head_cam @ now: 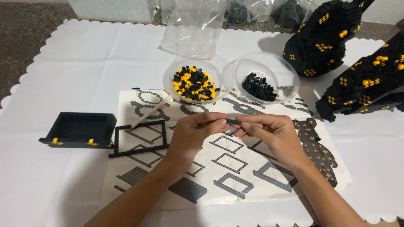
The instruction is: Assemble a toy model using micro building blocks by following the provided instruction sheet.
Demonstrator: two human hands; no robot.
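I have a short row of tiny black bricks [234,122] pinched at its ends between the fingertips of my left hand [194,133] and my right hand [269,133], at the centre of the frame just above the printed instruction sheet [235,168]. It's so small that, I judge, uneven pressure could snap it apart. Loose bricks might scatter across the white surface [75,71] toward the bowl of black and yellow bricks [194,83] above.
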